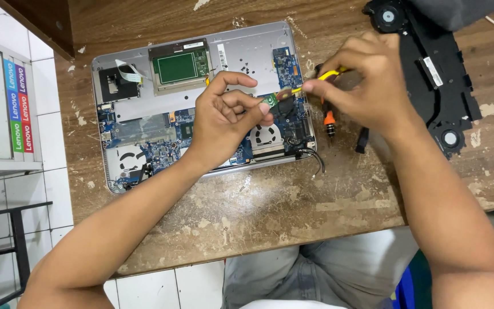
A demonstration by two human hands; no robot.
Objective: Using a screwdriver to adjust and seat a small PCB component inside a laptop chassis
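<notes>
Pinching the small green circuit card (269,101) in your left hand (224,117) over the opened laptop's motherboard (161,146), keep your right hand (367,77) gripping the yellow-handled tool (321,78) steady, levering gently.

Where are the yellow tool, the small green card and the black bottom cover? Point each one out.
yellow tool (331,74), head view, on the yellow shaft beside the right hand's fingers.
small green card (269,100), head view, on its green face at the left hand's fingertips.
black bottom cover (438,86), head view, on its flat inner panel.
</notes>
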